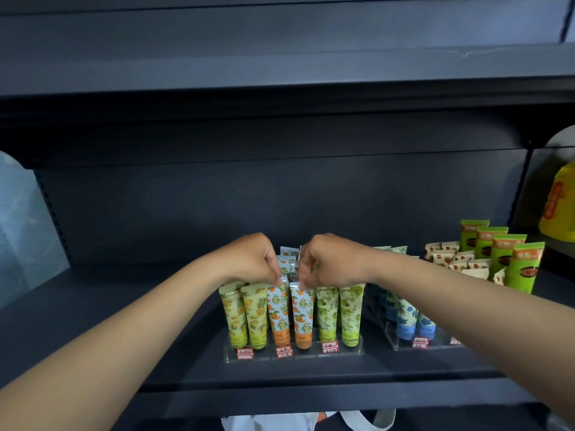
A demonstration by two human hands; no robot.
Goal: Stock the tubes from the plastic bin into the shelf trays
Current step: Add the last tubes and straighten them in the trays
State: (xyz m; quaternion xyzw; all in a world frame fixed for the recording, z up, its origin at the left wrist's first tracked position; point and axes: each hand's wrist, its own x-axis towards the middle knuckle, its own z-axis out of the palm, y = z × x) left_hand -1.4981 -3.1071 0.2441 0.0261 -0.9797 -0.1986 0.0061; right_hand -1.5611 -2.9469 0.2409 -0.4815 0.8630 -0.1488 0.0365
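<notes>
Two hands point(249, 259) point(329, 262) pinching orange tubes point(303, 312)

Dark slate-grey shelf point(124, 321), back panel the same shade. In the clear tray point(292, 357), from the left: pale yellow tubes point(238, 315) with yellow fruit print, light blue tubes point(278, 312) with orange fruit and orange caps, pale tubes point(339, 312) with green fruit and lime caps. To the right, cream tubes point(407, 318) patterned in blue (caps blue as well). Red-and-white price labels point(284, 351) along the near edge. Far right, bright green packets point(522, 265) and a yellow bag point(560, 206) with orange markings.
</notes>
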